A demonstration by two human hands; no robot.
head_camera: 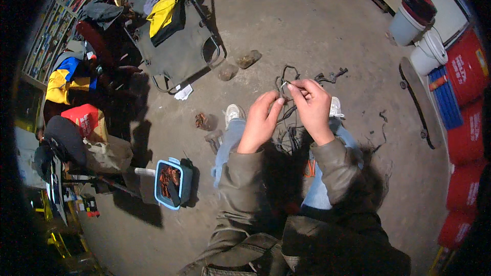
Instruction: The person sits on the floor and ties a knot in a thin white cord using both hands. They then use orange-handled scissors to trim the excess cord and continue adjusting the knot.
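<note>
My left hand (261, 120) and my right hand (312, 109) are raised in front of me, close together. Each pinches the same dark, thin cable (287, 69) between thumb and fingertips. A short pale piece shows at the right fingertips; whether it is bare wire or sheath is too small to tell. Below the hands, a tangle of dark cables (292, 138) lies on the floor between my legs, partly in shadow. Orange handles of a hand tool (309, 168) show beside my right leg. Another dark length of cable (332, 76) is on the concrete beyond my right hand.
To my left stand a blue plastic tub (187, 184) of copper-coloured scraps and a clear container (209, 122) with similar bits. A folding cot (174, 53), loaded chairs and shelves lie farther left. On the right are a skateboard (414, 103), buckets (427, 55) and red sacks (466, 134).
</note>
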